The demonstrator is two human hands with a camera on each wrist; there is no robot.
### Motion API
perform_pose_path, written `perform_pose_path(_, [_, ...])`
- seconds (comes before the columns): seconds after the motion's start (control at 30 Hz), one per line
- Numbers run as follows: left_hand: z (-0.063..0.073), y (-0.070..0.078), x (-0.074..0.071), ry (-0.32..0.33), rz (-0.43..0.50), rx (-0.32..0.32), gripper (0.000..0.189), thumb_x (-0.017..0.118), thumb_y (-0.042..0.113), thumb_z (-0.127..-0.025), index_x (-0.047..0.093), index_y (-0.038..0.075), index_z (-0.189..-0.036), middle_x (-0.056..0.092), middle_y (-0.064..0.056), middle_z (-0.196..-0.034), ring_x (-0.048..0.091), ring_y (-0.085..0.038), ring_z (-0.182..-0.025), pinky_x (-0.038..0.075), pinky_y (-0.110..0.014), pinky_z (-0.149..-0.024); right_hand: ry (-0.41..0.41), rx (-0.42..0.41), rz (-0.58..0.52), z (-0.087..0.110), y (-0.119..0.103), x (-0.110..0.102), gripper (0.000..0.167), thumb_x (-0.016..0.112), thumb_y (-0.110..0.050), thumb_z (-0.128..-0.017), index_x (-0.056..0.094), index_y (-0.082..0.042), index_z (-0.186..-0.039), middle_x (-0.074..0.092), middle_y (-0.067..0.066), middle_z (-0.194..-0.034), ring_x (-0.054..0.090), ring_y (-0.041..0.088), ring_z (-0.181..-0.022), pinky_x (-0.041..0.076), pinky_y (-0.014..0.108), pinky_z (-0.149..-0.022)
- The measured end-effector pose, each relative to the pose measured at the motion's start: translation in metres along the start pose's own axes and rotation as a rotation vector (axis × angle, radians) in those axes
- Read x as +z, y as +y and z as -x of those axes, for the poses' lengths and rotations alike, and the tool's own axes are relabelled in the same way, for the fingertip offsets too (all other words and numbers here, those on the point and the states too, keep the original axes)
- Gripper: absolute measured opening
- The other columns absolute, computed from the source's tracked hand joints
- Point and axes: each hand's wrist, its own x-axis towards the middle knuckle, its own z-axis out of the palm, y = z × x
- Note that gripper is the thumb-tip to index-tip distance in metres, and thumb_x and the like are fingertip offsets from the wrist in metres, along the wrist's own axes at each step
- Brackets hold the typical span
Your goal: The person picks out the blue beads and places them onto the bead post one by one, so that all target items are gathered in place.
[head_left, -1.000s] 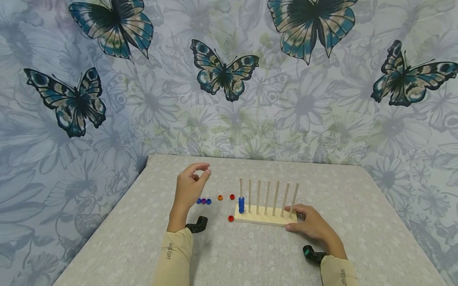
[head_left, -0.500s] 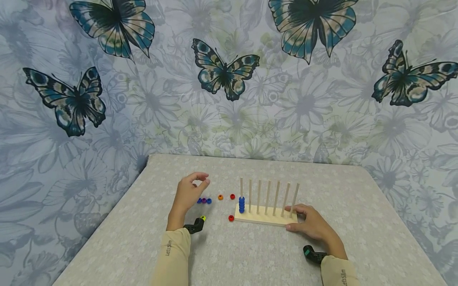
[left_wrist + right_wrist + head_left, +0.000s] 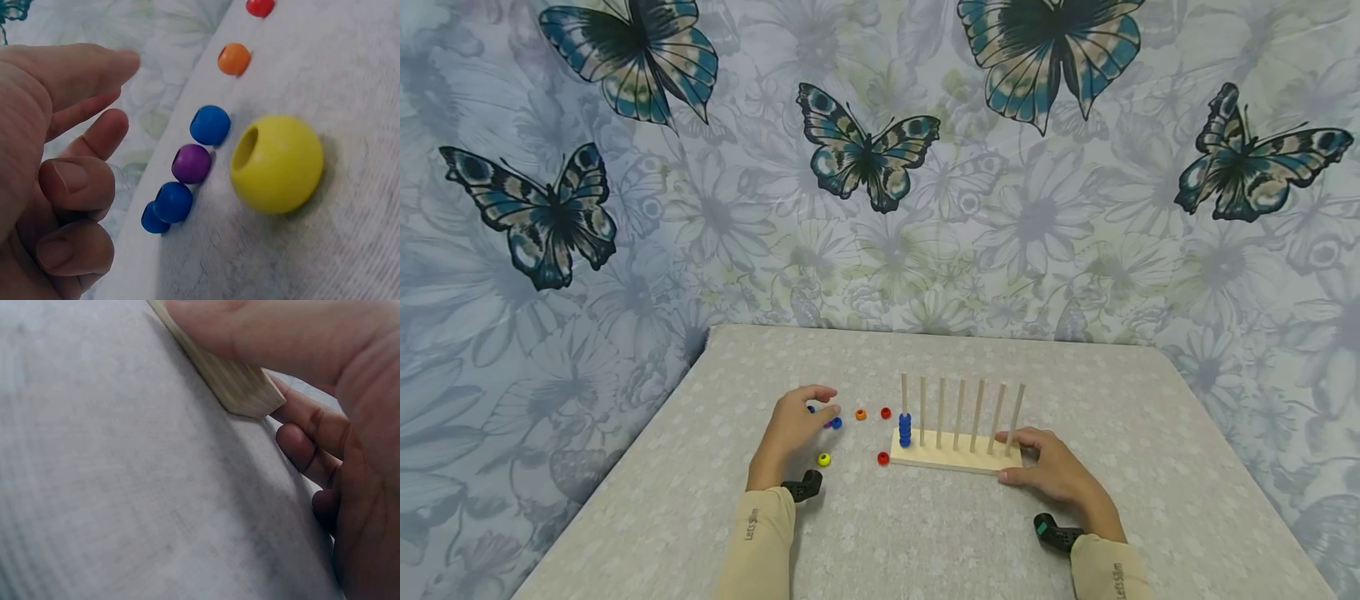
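Observation:
My left hand (image 3: pixel 792 423) hovers over the row of loose beads, thumb and index finger apart with nothing between them. Beside it in the left wrist view are blue beads, a purple bead (image 3: pixel 191 164) and, closest to the camera, a yellow bead (image 3: pixel 277 164). My right hand (image 3: pixel 1054 467) holds the right end of a wooden peg rack (image 3: pixel 955 452), thumb on the front edge and fingers behind. The rack has several upright pegs; a stack of blue beads (image 3: pixel 905 430) sits on the leftmost, and the others are bare.
An orange bead (image 3: pixel 861 414) and a red bead (image 3: pixel 886 412) lie left of the rack's back. Another red bead (image 3: pixel 883 458) lies close to its front left corner. The cloth-covered table (image 3: pixel 955 533) meets a butterfly-patterned backdrop (image 3: pixel 865 267).
My left hand has come down toward the blue and purple beads, partly covering them in the head view. The yellow bead has come out from behind the wrist camera. My right hand stays on the rack.

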Motion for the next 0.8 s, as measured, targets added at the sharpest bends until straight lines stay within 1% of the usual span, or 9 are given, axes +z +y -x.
perform_pose_path(0.07, [0.0,-0.003,0.0,-0.025,-0.005,-0.01,0.035,0.075,0.035,-0.09,0.071,0.023,-0.122,0.066,0.0,-0.123,0.058,-0.026,-0.123,0.048,-0.052,-0.1,0.003,0.002,0.002,0.0,0.0,0.0,0.047,0.088,-0.036,-0.075,0.073,-0.02,-0.116,0.063,0.005,-0.137,0.046,0.04,-0.138,0.03,0.066,-0.113])
perform_pose_path(0.17, [-0.001,-0.007,0.001,-0.05,-0.005,-0.013,0.037,0.077,0.035,-0.088,0.07,0.025,-0.123,0.065,0.0,-0.126,0.058,-0.027,-0.125,0.049,-0.052,-0.1,0.003,0.0,0.004,0.001,0.0,0.0,0.051,0.088,-0.037,-0.075,0.072,-0.019,-0.12,0.063,0.006,-0.137,0.046,0.04,-0.137,0.03,0.065,-0.113])
perform_pose_path(0.23, [0.0,-0.007,0.0,-0.066,-0.007,-0.019,0.039,0.078,0.036,-0.087,0.07,0.025,-0.124,0.064,0.001,-0.13,0.058,-0.027,-0.126,0.049,-0.052,-0.1,0.001,0.002,0.01,0.001,0.0,0.0,0.05,0.088,-0.038,-0.075,0.072,-0.019,-0.118,0.064,0.006,-0.137,0.047,0.04,-0.137,0.03,0.065,-0.113])
perform_pose_path(0.37, [0.002,-0.008,-0.002,-0.098,-0.008,-0.014,0.041,0.081,0.03,-0.085,0.071,0.023,-0.124,0.061,0.0,-0.136,0.058,-0.029,-0.127,0.048,-0.053,-0.102,-0.001,0.003,0.028,0.001,0.0,0.001,0.049,0.087,-0.039,-0.075,0.072,-0.02,-0.118,0.063,0.006,-0.138,0.047,0.039,-0.136,0.031,0.064,-0.113])
perform_pose_path(0.5, [0.001,-0.009,-0.001,-0.129,-0.03,0.002,0.039,0.083,0.024,-0.082,0.073,0.023,-0.12,0.062,0.0,-0.135,0.056,-0.029,-0.129,0.046,-0.054,-0.104,0.004,0.001,0.03,0.001,0.0,0.0,0.049,0.087,-0.04,-0.075,0.072,-0.021,-0.118,0.064,0.005,-0.137,0.047,0.039,-0.136,0.031,0.065,-0.112])
perform_pose_path(0.57, [0.0,-0.01,0.0,-0.139,-0.039,0.01,0.039,0.083,0.021,-0.082,0.073,0.023,-0.119,0.063,0.0,-0.134,0.055,-0.029,-0.131,0.045,-0.054,-0.106,0.005,0.002,0.028,0.001,0.0,0.0,0.045,0.088,-0.04,-0.075,0.073,-0.022,-0.114,0.064,0.004,-0.138,0.046,0.039,-0.137,0.031,0.065,-0.113])
perform_pose_path(0.67, [-0.001,-0.011,0.002,-0.144,-0.058,0.012,0.039,0.083,0.02,-0.081,0.074,0.023,-0.119,0.064,-0.001,-0.134,0.056,-0.029,-0.131,0.045,-0.054,-0.106,0.005,0.004,0.026,0.001,0.0,0.0,0.044,0.088,-0.039,-0.075,0.074,-0.022,-0.113,0.064,0.004,-0.137,0.046,0.039,-0.137,0.03,0.065,-0.113])
perform_pose_path(0.8, [-0.001,-0.013,0.004,-0.137,-0.092,0.0,0.036,0.083,0.021,-0.081,0.074,0.024,-0.116,0.064,-0.002,-0.134,0.058,-0.029,-0.128,0.046,-0.055,-0.105,0.004,0.02,0.026,0.001,0.0,0.0,0.049,0.088,-0.039,-0.074,0.073,-0.022,-0.117,0.063,0.004,-0.137,0.046,0.039,-0.138,0.029,0.065,-0.114])
